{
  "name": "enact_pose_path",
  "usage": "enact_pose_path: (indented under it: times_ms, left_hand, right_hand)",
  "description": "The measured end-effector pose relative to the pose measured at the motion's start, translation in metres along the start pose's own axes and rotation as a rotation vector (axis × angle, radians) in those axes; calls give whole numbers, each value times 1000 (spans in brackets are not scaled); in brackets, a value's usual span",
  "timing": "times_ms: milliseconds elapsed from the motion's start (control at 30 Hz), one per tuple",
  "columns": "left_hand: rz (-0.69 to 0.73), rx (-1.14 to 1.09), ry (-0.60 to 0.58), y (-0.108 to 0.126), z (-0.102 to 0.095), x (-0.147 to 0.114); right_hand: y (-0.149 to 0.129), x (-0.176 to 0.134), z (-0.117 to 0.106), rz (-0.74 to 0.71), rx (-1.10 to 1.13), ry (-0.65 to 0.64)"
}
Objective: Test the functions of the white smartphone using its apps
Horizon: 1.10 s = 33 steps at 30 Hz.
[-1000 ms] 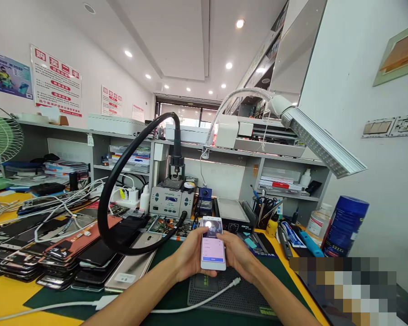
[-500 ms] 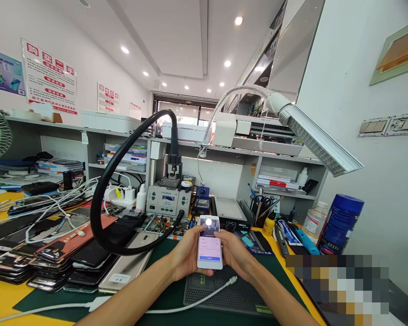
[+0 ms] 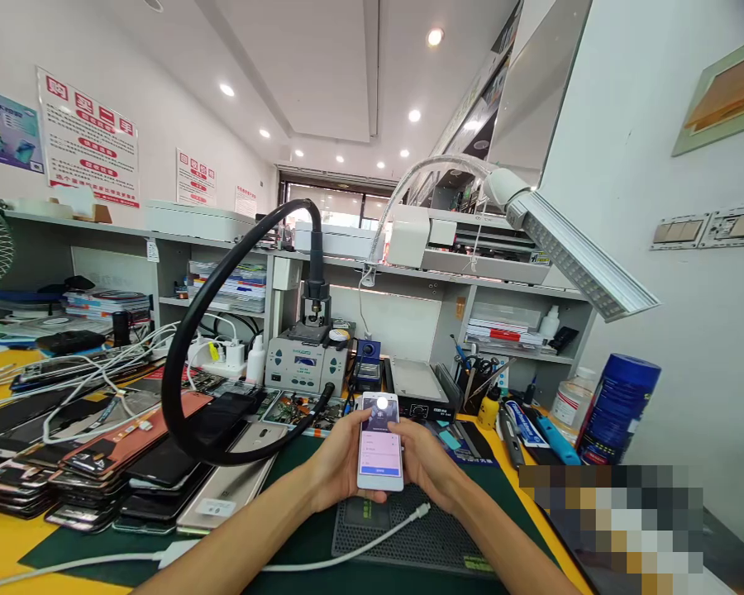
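A white smartphone (image 3: 380, 446) with its screen lit is held upright in both hands, facing me. My left hand (image 3: 342, 461) wraps its left side, the thumb on the upper screen edge and a finger showing below. My right hand (image 3: 426, 459) grips the right side, its thumb over the upper part of the screen. Below them lies a dark textured mat (image 3: 403, 537) on a green work mat (image 3: 298, 529). A white charging cable (image 3: 347, 560) crosses it, its plug end free near my right wrist.
Stacked phones and phone parts (image 3: 93, 446) fill the left. A hot air station (image 3: 307, 364) with a thick black hose (image 3: 172, 355) stands behind them. A lamp (image 3: 583, 252) hangs over the right, above a blue can (image 3: 620, 409), a bottle (image 3: 574, 401) and a tool holder (image 3: 474, 380).
The view has shifted very slightly. Both hands keep the same hold on the smartphone, and its screen looks much the same.
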<state>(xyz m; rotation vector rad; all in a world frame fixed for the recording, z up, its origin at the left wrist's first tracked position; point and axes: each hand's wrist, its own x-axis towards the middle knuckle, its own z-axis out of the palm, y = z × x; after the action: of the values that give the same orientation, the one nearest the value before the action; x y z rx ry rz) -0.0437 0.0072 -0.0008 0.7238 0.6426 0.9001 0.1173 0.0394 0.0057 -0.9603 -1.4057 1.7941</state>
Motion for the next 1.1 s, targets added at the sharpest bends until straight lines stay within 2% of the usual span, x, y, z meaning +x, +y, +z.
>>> enact_pose_path:
  times_ms: [233,600,867,1100]
  left_hand:
    - [-12,-8,10,0,0,1]
    - [-13,-11,-12,0,-3,1]
    - [-42,-42,17,2,0,-1]
    - [-43,-35,-5,3,-1,1]
  right_hand:
    - [1,2,0,2,-13,15]
    - [-7,-5,2,-4,-3,-54]
    - [-5,-4,-3,-25,-45,-79]
    - [-7,-5,0,-15,-35,-57]
